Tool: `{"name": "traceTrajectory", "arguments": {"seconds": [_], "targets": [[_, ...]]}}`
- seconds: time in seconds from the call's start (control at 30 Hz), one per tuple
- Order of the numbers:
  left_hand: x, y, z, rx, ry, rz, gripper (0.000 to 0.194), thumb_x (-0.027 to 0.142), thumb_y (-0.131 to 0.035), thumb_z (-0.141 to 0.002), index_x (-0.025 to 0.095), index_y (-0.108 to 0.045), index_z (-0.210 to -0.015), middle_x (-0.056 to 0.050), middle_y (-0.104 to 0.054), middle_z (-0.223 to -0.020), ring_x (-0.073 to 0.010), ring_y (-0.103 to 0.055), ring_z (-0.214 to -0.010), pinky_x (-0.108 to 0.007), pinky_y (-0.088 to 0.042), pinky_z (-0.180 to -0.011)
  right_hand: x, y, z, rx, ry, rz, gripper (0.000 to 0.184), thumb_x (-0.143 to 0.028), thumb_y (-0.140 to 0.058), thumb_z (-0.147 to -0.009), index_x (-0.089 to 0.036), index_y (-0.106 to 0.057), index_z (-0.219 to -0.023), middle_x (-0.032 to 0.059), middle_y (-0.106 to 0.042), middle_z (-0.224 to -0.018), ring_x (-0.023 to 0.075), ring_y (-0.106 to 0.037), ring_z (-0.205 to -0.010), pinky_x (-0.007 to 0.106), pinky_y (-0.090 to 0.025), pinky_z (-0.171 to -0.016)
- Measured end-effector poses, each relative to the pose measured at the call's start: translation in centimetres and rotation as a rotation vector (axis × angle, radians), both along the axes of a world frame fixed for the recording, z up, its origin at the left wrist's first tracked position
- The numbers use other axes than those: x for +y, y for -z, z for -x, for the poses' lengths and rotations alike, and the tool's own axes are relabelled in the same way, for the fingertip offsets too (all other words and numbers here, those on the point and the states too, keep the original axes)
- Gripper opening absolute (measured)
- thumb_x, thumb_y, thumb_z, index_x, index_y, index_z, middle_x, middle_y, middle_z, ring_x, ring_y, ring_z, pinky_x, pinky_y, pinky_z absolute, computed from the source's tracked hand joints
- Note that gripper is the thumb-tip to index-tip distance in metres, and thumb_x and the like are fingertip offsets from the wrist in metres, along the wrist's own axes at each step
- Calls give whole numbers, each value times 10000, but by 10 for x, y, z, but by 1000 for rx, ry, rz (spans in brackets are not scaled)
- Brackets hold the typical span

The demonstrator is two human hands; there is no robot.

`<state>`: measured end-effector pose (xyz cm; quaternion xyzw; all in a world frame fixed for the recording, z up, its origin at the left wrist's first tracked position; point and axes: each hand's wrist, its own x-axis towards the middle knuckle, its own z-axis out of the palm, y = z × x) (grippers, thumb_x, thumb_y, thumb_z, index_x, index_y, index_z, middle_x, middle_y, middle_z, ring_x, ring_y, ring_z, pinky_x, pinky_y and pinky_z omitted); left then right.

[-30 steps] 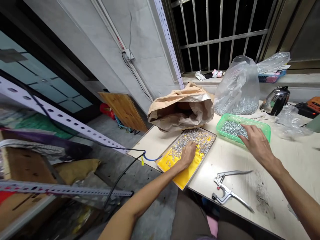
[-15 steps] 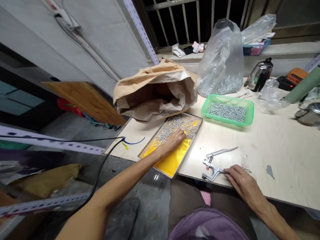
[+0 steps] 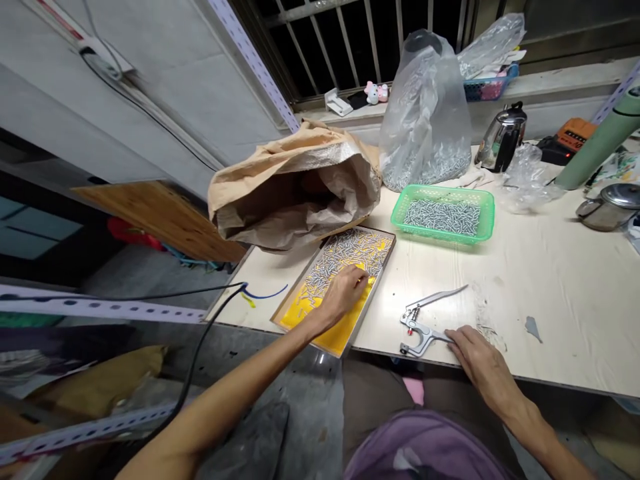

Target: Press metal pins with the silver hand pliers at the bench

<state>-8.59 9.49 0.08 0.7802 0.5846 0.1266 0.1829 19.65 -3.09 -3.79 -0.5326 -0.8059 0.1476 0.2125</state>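
Observation:
My left hand (image 3: 345,293) is over a shallow tray (image 3: 371,301) with a yellow lining (image 3: 333,339), its fingers curled together. Anything pinched in them is too small or hidden to make out. Small silver metal pins (image 3: 327,260) lie scattered across the tray's far part and left side. At the table's front edge, my right hand (image 3: 475,353) has its fingers closed on the lower handle of silver hand-press pliers (image 3: 424,339). The pliers lie on the table with jaws toward the left and the upper handle (image 3: 440,295) spread away.
Behind the tray, a brown paper bag (image 3: 295,153) gapes open. A green basket (image 3: 435,238) of similar metal pieces stands right of it, near a clear plastic bag (image 3: 425,113). Farther right are a kettle (image 3: 501,140) and a green bottle (image 3: 595,150). A black cable (image 3: 195,353) hangs at left.
The view has shifted slightly. My left hand has drawn back a little toward me over the tray, its fingers more curled. My right hand stays at the pliers' handle.

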Motion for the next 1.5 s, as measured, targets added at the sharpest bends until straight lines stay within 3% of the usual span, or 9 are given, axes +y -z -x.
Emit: {"name": "traceTrajectory", "arguments": {"seconds": [0.17, 0.27, 0.4, 0.6, 1.0, 1.13, 1.2, 1.33, 1.5], "targets": [[-51, 4, -45, -468, -218, 647, 159, 267, -585, -768, 128, -640, -822, 39, -546, -560, -75, -460, -431, -190, -374, -431, 1, -2, 4, -80, 11, 8, 232, -164, -362, -935, -169, -593, -952, 59, -570, -804, 167, -559, -706, 273, -459, -593], [-68, 15, -60, -523, -311, 824, 197, 313, -635, -730, 116, -632, -733, 71, -466, -461, -51, -371, -368, -175, -289, -370, 0, -2, 4, -117, 21, 4, 226, -158, -373, -931, -171, -599, -945, 54, -566, -791, 163, -542, -697, 269, -438, -590], [-73, 24, -64, -547, -380, 890, 211, 327, -663, -711, 121, -622, -695, 91, -424, -410, -33, -318, -344, -166, -220, -353, -2, -2, 4, -128, 19, 1, 219, -154, -381, -928, -175, -597, -956, 50, -561, -785, 163, -536, -708, 263, -427, -595], [-73, 22, -65, -484, -415, 946, 170, 286, -662, -711, 126, -607, -700, 99, -411, -369, -32, -322, -317, -162, -184, -347, -2, -1, 4, -143, 27, -28, 219, -130, -380, -917, -171, -590, -963, 55, -564, -792, 166, -526, -699, 270, -417, -594], [-69, 27, -65, -441, -333, 1044, 209, 298, -644, -687, 139, -537, -604, 93, -456, -414, -28, -366, -274, -163, -208, -322, 3, -5, -2, -146, -34, 54, 196, -200, -446, -902, -185, -584, -1041, 85, -583, -910, 186, -551, -795, 289, -459, -646], [-70, 24, -66, -461, -331, 1051, 210, 297, -627, -695, 143, -525, -595, 95, -447, -409, -32, -376, -278, -162, -215, -314, 31, -3, -16, -241, -56, 21, 642, -419, -658, -757, -182, -422, -1305, 196, -425, -1347, 340, -426, -1190, 461, -436, -861], [-71, 24, -66, -467, -344, 1045, 204, 281, -618, -701, 147, -515, -586, 97, -444, -405, -36, -378, -273, -167, -215, -308, 46, -1, -22, -302, -95, 37, 814, -518, -683, -693, -178, -357, -1357, 212, -360, -1410, 379, -324, -1284, 512, -388, -912], [-73, 26, -65, -487, -359, 1046, 203, 265, -620, -707, 148, -510, -583, 97, -453, -414, -37, -382, -269, -169, -211, -308, 63, -2, -23, -332, -168, 53, 827, -565, -655, -688, -167, -361, -1351, 195, -479, -1308, 352, -410, -1213, 509, -354, -934], [-73, 27, -66, -481, -365, 1041, 213, 282, -624, -716, 147, -514, -594, 90, -463, -421, -43, -394, -275, -172, -213, -316, 60, -11, -16, -362, -153, 9, 669, -482, -674, -703, -140, -468, -1241, 140, -594, -1060, 298, -512, -980, 458, -388, -857]]}}
